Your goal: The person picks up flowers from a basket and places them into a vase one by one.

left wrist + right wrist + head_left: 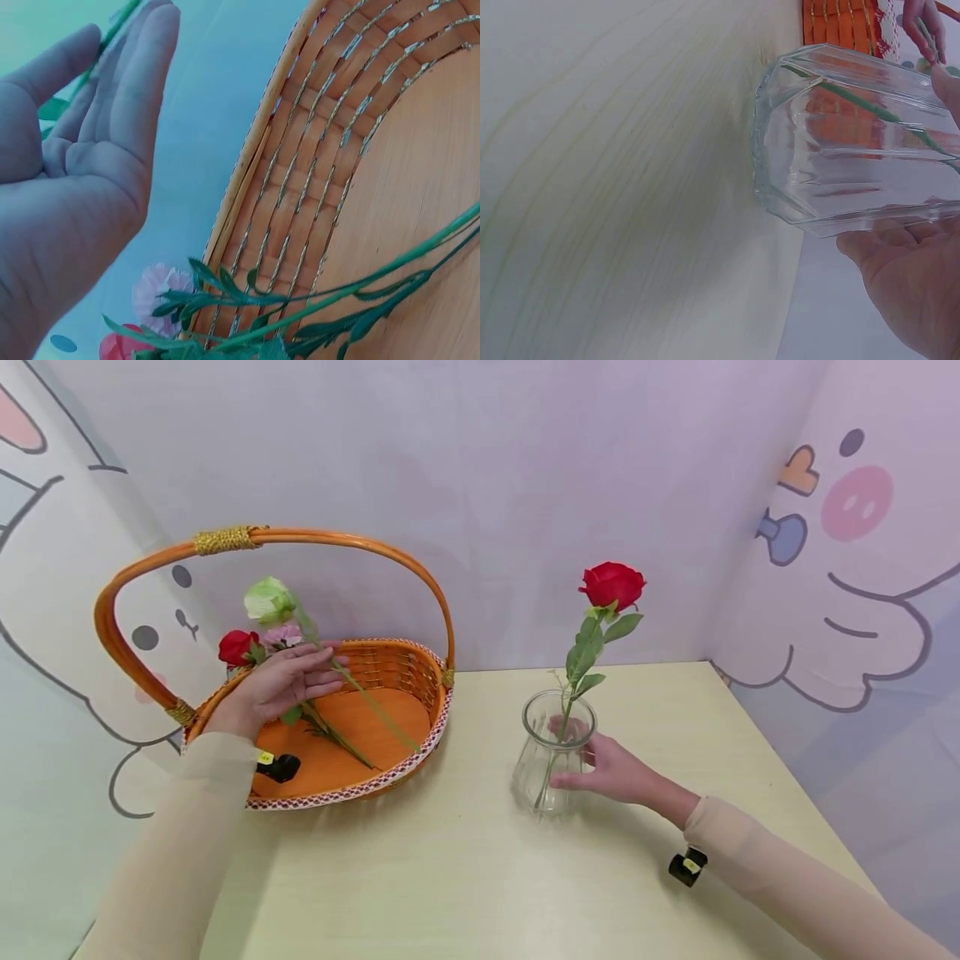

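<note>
My left hand [288, 683], raised over the basket, pinches the stem of a pale green flower [268, 601] between thumb and fingers. The bloom points up and the stem slants down to the right across the basket. My right hand [617, 770] holds a clear glass vase [531, 770] from its right side, thumb in front and fingers behind. A red rose [613, 585] stands in the vase, leaning right, its stem visible through the glass [870, 109]. In the left wrist view, a pink carnation [161, 294] shows below the hand.
The orange wicker basket [378, 783] with a tall arched handle [360, 541] stands at the left of the pale wooden table [465, 877]. A second red rose [237, 647] lies against its back left rim. A printed curtain [495, 510] hangs behind the table and at both sides.
</note>
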`<state>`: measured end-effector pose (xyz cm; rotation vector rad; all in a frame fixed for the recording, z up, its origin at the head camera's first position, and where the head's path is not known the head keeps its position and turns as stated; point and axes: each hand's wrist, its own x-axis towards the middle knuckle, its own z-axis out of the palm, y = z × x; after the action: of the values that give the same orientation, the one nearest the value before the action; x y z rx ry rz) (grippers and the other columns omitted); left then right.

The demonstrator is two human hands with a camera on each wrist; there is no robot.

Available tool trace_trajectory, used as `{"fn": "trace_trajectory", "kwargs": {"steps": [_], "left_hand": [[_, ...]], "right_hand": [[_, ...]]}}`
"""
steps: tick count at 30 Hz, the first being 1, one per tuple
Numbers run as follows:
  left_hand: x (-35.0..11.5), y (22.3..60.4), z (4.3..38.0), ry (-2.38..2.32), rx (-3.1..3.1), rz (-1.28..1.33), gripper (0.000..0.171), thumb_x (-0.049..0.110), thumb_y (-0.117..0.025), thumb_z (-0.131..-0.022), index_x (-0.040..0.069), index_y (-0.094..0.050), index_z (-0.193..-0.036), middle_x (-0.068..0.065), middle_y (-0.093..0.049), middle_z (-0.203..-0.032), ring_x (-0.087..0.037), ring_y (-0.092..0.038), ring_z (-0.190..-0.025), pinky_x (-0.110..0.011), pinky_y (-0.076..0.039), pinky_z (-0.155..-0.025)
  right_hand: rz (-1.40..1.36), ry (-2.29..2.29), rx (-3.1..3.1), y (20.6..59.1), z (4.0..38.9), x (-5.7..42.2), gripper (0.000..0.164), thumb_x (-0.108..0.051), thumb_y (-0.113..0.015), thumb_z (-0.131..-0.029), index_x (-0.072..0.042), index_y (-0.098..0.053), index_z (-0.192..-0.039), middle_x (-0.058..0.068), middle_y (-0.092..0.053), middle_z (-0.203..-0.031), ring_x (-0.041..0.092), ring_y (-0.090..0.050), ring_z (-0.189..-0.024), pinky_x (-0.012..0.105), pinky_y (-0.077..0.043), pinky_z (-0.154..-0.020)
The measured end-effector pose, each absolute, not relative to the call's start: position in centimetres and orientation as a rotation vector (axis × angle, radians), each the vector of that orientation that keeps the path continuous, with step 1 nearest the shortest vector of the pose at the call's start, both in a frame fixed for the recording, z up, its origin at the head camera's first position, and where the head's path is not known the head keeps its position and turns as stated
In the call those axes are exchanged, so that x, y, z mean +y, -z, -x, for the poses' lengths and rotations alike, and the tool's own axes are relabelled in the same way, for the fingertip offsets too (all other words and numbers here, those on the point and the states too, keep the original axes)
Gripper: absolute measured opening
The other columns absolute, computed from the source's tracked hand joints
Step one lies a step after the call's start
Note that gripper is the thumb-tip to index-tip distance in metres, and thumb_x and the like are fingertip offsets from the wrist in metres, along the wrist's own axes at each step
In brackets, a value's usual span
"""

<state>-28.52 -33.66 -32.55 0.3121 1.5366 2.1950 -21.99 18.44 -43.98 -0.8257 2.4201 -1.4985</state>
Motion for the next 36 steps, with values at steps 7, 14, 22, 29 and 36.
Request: {"fn": "trace_trajectory", "kwargs": {"steps": [7, 14, 22, 29, 36], "left_hand": [[-32.3, 32.4, 28.7, -2.206, 1.507, -0.298, 0.031, 0.007, -0.041, -0.110, 0.005, -0.067, -0.126, -0.014, -0.074, -0.107, -0.027, -0.072, -0.104, -0.040, -0.057, -0.093], [-30.5, 32.2, 28.6, -2.193, 1.513, -0.367, 0.029, 0.006, -0.041, -0.110, 0.002, -0.066, -0.124, -0.014, -0.072, -0.115, -0.028, -0.072, -0.105, -0.042, -0.057, -0.094], [-28.5, 32.3, 28.7, -2.161, 1.495, -0.427, 0.030, 0.004, -0.043, -0.109, 0.003, -0.070, -0.121, -0.014, -0.072, -0.114, -0.027, -0.073, -0.103, -0.044, -0.054, -0.096], [-27.0, 32.2, 28.5, -2.106, 1.456, -0.523, 0.032, 0.004, -0.040, -0.110, 0.005, -0.068, -0.126, -0.014, -0.072, -0.117, -0.026, -0.072, -0.103, -0.043, -0.054, -0.096], [-25.8, 32.4, 28.4, -2.098, 1.441, -0.552, 0.033, 0.002, -0.041, -0.109, 0.006, -0.069, -0.125, -0.013, -0.071, -0.119, -0.025, -0.072, -0.104, -0.043, -0.054, -0.096]], "right_hand": [[0.827, 1.503, 2.428, 44.1, 22.0, 18.4, 0.085, -0.031, -0.086, -0.083, -0.014, -0.041, -0.153, 0.011, -0.046, -0.154, 0.035, -0.042, -0.142, 0.060, -0.037, -0.112], [0.818, 1.501, 2.420, 44.2, 22.0, 18.4, 0.085, -0.032, -0.086, -0.083, -0.016, -0.040, -0.153, 0.009, -0.046, -0.154, 0.033, -0.042, -0.142, 0.059, -0.037, -0.113], [0.843, 1.493, 2.432, 44.1, 22.1, 18.5, 0.085, -0.033, -0.086, -0.084, -0.016, -0.039, -0.153, 0.010, -0.046, -0.154, 0.034, -0.042, -0.142, 0.060, -0.036, -0.112], [0.850, 1.487, 2.431, 44.0, 22.2, 18.4, 0.086, -0.033, -0.086, -0.084, -0.015, -0.039, -0.153, 0.010, -0.046, -0.154, 0.033, -0.042, -0.142, 0.058, -0.036, -0.113], [0.844, 1.484, 2.443, 44.0, 22.2, 18.4, 0.086, -0.033, -0.087, -0.083, -0.017, -0.040, -0.153, 0.008, -0.047, -0.153, 0.032, -0.043, -0.141, 0.060, -0.037, -0.112]]}}
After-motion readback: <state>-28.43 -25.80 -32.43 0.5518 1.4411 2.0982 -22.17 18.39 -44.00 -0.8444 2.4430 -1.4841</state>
